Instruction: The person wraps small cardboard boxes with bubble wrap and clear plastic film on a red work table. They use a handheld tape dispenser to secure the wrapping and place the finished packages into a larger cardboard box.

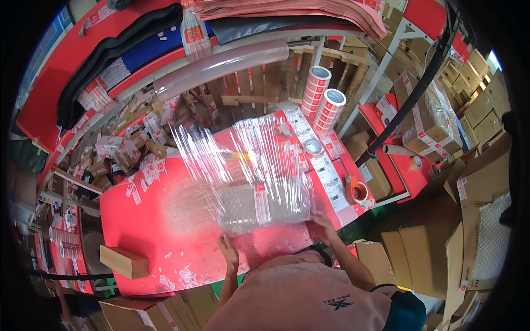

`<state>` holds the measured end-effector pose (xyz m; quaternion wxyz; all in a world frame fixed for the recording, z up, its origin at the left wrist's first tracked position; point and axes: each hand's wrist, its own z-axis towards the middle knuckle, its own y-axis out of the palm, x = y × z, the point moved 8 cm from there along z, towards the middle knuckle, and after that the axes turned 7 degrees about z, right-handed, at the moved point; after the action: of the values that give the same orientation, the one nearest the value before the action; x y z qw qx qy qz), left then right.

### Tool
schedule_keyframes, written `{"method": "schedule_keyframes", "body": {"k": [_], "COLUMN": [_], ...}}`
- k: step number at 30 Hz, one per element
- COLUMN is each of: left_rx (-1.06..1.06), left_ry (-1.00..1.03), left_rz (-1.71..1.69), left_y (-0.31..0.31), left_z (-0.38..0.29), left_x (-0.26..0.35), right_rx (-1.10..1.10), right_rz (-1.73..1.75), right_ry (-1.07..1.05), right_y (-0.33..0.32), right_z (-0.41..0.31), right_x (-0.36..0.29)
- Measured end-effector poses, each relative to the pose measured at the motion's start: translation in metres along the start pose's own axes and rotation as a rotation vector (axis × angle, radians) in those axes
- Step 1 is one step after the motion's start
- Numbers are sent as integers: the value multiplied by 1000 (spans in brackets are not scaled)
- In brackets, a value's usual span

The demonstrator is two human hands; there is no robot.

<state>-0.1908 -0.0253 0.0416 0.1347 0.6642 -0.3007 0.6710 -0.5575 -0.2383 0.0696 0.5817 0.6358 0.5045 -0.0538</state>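
A box-shaped package (pixel 242 207) in bubble wrap lies on the red tabletop (pixel 136 223) in front of me. A red-and-white tape strip (pixel 261 203) crosses its top. Shiny, creased clear plastic film (pixel 265 145) spreads over the package and away toward the table's far side. My right hand (pixel 324 228) grips the package's near right corner, its fingertips partly hidden. At the near left corner is my left hand (pixel 229 250), fingers raised beside the wrap; whether they pinch it is unclear.
Two stacks of tape rolls (pixel 315 93) stand at the far right, near a loose roll (pixel 313 147) and an orange tape dispenser (pixel 356 189). Printed labels (pixel 327 176) line the right edge. A small carton (pixel 124 261) sits at left; a film roll (pixel 223 68) hangs beyond the table.
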Motion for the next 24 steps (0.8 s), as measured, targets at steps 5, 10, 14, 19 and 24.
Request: {"method": "schedule_keyframes", "body": {"k": [5,10,14,19,24], "left_rx": [-3,-335,-486,-628,-483], "left_ry": [-604,-884,-673,-339,136], "left_rz": [-733,-869,-879,-527,-348], "left_y": [9,56,95,165,169], "left_z": [1,7,77,184,181], "left_x": [-58,-2,50,126,276], "right_rx": [436,309,379,610,129], "right_rz": [-508,-1060,-989,-168,734], "right_ry": [-118,-151,-111,-279,21], "right_y": [0,85,79,62,127], "right_z": [29,134,91,13,99], "right_x": [-76,-68,-9,69,110]}}
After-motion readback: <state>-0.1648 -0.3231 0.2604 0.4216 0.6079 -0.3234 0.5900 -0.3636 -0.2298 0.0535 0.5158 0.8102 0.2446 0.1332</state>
